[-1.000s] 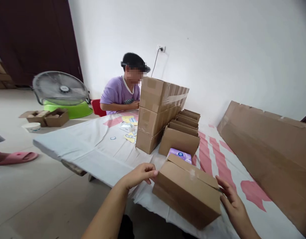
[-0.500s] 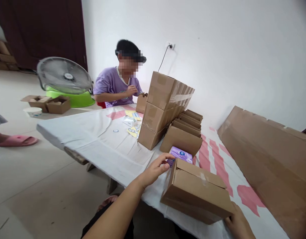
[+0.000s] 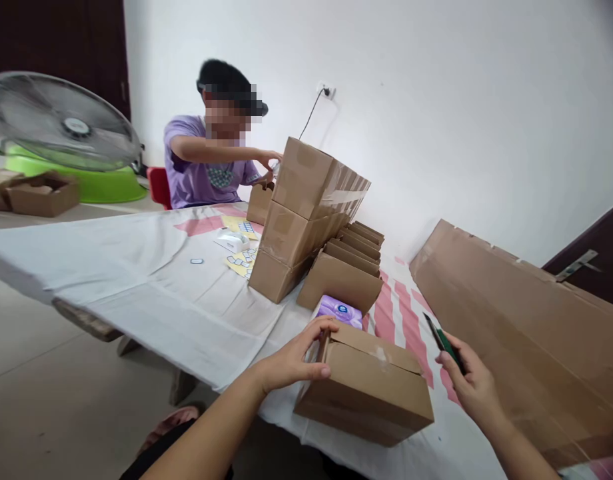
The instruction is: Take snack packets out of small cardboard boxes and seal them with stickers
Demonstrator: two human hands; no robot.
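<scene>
A taped cardboard box [image 3: 366, 387] rests on the cloth at the table's near edge. My left hand [image 3: 306, 353] grips its left end, fingers over the upper corner and thumb against the side. Off the box's right side, my right hand [image 3: 471, 377] is wrapped round a green utility knife [image 3: 444, 343], whose blade points up and to the left, apart from the box. Just behind the box lies a purple tissue pack [image 3: 339, 310], partly hidden by it.
Stacked cardboard boxes [image 3: 291, 230] stand mid-table, beside a row of open cartons [image 3: 341, 277]. A large cardboard sheet [image 3: 526, 320] leans at the right. Another person [image 3: 211, 160] sits across the table, hands near a small box [image 3: 259, 203]. A white dispenser [image 3: 231, 240] lies left of the stack.
My right hand has come up from beside the box's lower right, with the utility knife now showing. My left thumb has moved onto the box. The view has shifted right.
</scene>
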